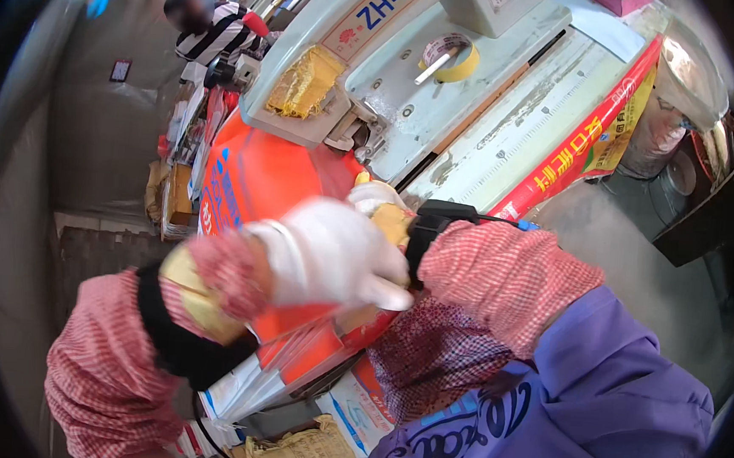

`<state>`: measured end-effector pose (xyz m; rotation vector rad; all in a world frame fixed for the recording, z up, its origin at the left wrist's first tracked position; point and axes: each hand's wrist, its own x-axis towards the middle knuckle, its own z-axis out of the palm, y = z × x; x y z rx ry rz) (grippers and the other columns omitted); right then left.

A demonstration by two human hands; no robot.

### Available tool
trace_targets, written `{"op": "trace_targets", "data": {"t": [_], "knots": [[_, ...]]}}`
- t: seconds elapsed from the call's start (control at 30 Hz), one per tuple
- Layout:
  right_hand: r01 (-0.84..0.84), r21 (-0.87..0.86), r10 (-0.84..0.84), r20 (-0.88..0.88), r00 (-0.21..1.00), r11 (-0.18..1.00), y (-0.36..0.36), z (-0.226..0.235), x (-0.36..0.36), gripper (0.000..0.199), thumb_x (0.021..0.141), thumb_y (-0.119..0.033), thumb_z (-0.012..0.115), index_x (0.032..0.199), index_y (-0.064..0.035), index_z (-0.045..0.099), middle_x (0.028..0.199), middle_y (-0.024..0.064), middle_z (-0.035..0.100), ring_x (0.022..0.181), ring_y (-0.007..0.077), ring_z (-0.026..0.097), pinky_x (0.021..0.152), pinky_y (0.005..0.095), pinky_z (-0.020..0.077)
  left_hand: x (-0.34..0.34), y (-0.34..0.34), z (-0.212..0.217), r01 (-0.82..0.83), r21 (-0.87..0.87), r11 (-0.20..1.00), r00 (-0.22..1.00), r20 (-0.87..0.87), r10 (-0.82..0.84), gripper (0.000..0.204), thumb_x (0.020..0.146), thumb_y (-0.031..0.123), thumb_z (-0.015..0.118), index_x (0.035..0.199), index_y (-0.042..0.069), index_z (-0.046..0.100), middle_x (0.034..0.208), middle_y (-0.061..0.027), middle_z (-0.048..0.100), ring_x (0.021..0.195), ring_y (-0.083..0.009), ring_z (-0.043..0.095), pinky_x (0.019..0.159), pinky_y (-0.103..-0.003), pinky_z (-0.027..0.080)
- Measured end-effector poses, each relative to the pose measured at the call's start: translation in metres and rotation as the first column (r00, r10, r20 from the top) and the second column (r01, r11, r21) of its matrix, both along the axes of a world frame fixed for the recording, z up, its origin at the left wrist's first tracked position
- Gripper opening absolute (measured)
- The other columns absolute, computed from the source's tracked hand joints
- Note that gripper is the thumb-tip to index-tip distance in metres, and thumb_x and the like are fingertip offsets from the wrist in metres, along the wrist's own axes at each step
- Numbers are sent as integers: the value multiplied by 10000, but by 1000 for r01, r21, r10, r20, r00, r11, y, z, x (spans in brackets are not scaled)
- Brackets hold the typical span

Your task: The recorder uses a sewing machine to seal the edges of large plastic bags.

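A pale industrial sewing machine (371,51) stands ahead, its presser foot (361,131) over an orange-red printed plastic sack (260,179). My left hand (327,252), in a white glove, is raised in front of the sack and smeared by motion. Just beyond it, my right hand (383,203), in a white and yellow glove, is on or just above the sack close to the presser foot. The left hand partly covers it, and its fingers mostly do not show. Whether either hand grips the sack, I cannot tell.
A yellow tape roll (457,58) with a white stick lies on the machine bed. Along the table edge runs a red and yellow printed strip (577,150). Below are stacked sacks (346,406) and a brown packet (300,454). Another person (219,31) works at the far left.
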<state>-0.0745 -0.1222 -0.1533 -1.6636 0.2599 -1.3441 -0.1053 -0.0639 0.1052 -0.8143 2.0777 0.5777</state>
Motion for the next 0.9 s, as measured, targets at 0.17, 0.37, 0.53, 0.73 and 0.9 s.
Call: {"op": "trace_targets", "data": {"t": [0.17,0.37,0.53,0.73,0.9], "knots": [[399,-265,-476,-578,663,878,51,30,-39,190,734,-201,558,762,-14,562,573,72,512,503,216,524,454,339,415,30,-52,62,579,-389,717,797,457,-395,283,649,372,647,673,90,630,562,-93,517,613,-257,541,602,-368,432],[451,-449,-626,-663,410,771,52,48,-49,165,672,-201,571,662,-37,550,526,81,495,465,238,520,415,358,406,24,25,-12,334,-118,935,883,-309,-354,263,798,312,522,613,126,508,562,-58,510,556,-259,540,571,-364,433],[373,-481,-607,-677,417,793,19,60,-43,168,643,-203,581,623,-37,570,519,109,517,472,276,548,409,381,420,28,17,-36,195,-264,945,942,-218,-255,209,782,258,519,634,110,533,574,-88,528,601,-286,573,541,-401,447],[163,107,-4,-824,567,981,-6,110,-60,303,761,-262,528,985,-81,620,836,174,635,751,351,613,652,406,489,90,-41,-73,72,-428,901,989,-89,-122,136,733,214,555,696,92,602,654,-112,598,669,-311,597,585,-416,468],[342,240,-14,-800,599,908,32,124,-62,429,807,-283,485,1215,-149,482,840,141,635,716,292,626,673,403,485,149,-89,-92,-180,-764,619,982,-172,74,109,699,133,553,721,68,638,710,-156,621,682,-324,609,592,-423,481]]}}
